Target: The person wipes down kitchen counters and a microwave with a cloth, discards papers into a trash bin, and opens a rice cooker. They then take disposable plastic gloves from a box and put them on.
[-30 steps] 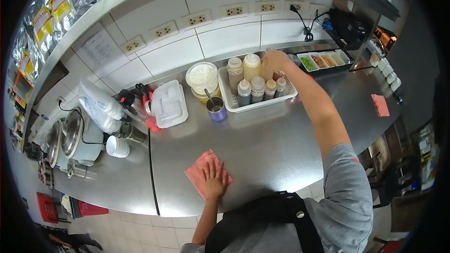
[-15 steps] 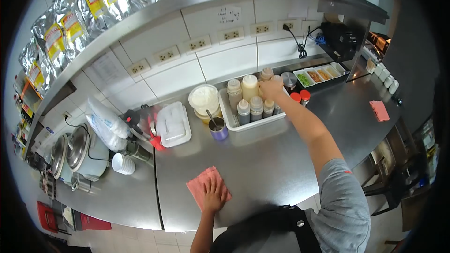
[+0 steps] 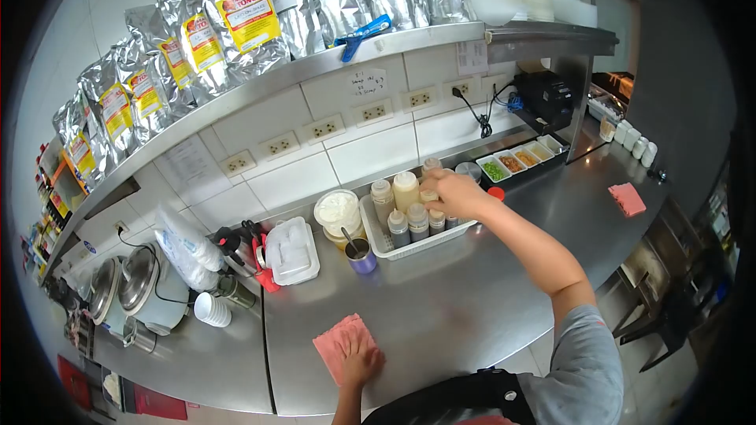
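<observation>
Cloth (image 3: 331,349), pink and folded, lies flat on the steel counter (image 3: 465,299), in front of the white basket (image 3: 425,245) and a little to its left. The left hand (image 3: 361,360) rests upon this cloth with the palm down and the fingers extended, not clenched. The right hand (image 3: 453,194) is over the right part of the basket, among the bottles (image 3: 406,191) which stand inside it. Its fingers are bent down, but I cannot tell whether they grasp a bottle or only touch one. Just beside the basket, on its left, stand a purple cup (image 3: 362,262) with a spoon (image 3: 346,234) and a tub (image 3: 338,210) with white content. To the right of the basket are small trays (image 3: 524,160) of toppings.
</observation>
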A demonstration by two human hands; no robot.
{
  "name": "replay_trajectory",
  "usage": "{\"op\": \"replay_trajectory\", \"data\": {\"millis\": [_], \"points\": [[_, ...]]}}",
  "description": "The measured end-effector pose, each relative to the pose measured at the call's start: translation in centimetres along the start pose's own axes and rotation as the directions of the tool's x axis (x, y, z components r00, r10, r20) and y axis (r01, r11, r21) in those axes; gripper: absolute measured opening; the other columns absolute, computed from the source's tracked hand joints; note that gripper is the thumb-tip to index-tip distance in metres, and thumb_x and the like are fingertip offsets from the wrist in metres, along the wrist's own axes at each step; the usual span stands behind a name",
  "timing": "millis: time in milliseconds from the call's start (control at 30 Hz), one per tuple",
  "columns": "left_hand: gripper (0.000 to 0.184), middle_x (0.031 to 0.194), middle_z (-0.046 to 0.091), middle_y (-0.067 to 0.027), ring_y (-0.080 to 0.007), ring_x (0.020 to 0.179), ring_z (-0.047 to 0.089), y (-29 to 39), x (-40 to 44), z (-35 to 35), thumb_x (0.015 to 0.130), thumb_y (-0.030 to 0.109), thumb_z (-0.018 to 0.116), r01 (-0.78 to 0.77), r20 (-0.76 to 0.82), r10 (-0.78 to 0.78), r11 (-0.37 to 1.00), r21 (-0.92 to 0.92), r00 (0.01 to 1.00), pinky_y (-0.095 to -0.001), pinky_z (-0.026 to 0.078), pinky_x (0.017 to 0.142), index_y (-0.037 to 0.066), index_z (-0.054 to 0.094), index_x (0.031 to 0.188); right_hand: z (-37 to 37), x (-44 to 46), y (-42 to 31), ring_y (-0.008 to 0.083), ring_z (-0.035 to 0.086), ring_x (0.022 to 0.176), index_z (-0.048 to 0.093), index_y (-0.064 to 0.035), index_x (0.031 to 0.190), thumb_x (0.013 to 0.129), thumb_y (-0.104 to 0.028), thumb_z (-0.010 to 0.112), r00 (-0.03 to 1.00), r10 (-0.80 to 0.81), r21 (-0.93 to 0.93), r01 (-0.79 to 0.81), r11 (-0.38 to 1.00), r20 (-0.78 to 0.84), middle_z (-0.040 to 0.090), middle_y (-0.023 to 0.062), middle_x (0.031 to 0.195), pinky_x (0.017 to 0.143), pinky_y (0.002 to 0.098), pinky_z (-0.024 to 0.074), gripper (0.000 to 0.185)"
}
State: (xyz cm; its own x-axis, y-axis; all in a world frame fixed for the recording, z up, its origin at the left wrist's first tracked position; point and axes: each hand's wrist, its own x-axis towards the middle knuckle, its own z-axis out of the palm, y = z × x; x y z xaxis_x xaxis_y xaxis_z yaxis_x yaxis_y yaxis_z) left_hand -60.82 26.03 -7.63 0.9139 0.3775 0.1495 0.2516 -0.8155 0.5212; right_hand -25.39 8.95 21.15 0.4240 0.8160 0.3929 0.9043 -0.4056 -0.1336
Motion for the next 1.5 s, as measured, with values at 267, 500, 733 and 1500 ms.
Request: {"op": "replay_trajectory", "data": {"millis": [267,500,733,1500], "points": [[0.059,0.148,0.028,-0.0195,-0.0398,0.136,0.026,6.5,-0.1,-0.4,0.084,0.019,0.061,-0.049,-0.137,0.041,0.997,-0.054,0.99,-0.0505,0.022,0.11,0.013,0.04,0.139,-14.6,5.1,-3.4,0.0279,0.059,0.098,0.063,-0.0141,0.111,0.084,-0.02,0.064,0.804,-0.227,-0.131,0.186,0.974,-0.549,0.063,0.0073,0.105,0.082,0.0392,0.0494,0.028],[0.052,0.144,0.034,-0.0192,-0.0413,0.129,0.036,8.5,-3.0,2.7,0.079,0.01,0.063,-0.029,-0.274,0.012,0.998,-0.059,0.962,-0.0498,0.033,0.104,0.012,0.05,0.13,-17.5,14.2,-2.5,0.0264,0.055,0.101,0.064,-0.0126,0.106,0.082,-0.013,0.06,0.528,-0.563,-0.556,0.192,0.809,-0.636,0.062,0.0047,0.103,0.084,0.0385,0.0482,0.025],[0.053,0.139,0.04,-0.0194,-0.0414,0.122,0.043,9.5,-6.9,4.1,0.074,0.002,0.062,-0.027,-0.274,-0.025,0.983,-0.184,0.961,-0.0487,0.041,0.097,0.012,0.055,0.125,-19.1,16.0,-0.6,0.0231,0.059,0.085,0.069,-0.0122,0.093,0.077,-0.007,0.058,0.523,-0.499,-0.485,0.175,0.857,-0.691,0.064,0.0029,0.085,0.071,0.0358,0.0513,0.02],[0.063,0.155,0.012,-0.0131,-0.0366,0.143,0.006,10.7,2.6,8.9,0.095,0.043,0.037,-0.015,0.118,-0.024,0.95,0.311,0.993,-0.0511,0.003,0.114,0.013,0.021,0.149,11.4,-13.2,-7.0,0.0354,0.053,0.112,0.057,-0.0028,0.118,0.088,-0.016,0.055,0.985,-0.016,0.439,-0.063,0.896,0.172,0.059,0.0184,0.117,0.1,0.0415,0.0383,0.033]]}}
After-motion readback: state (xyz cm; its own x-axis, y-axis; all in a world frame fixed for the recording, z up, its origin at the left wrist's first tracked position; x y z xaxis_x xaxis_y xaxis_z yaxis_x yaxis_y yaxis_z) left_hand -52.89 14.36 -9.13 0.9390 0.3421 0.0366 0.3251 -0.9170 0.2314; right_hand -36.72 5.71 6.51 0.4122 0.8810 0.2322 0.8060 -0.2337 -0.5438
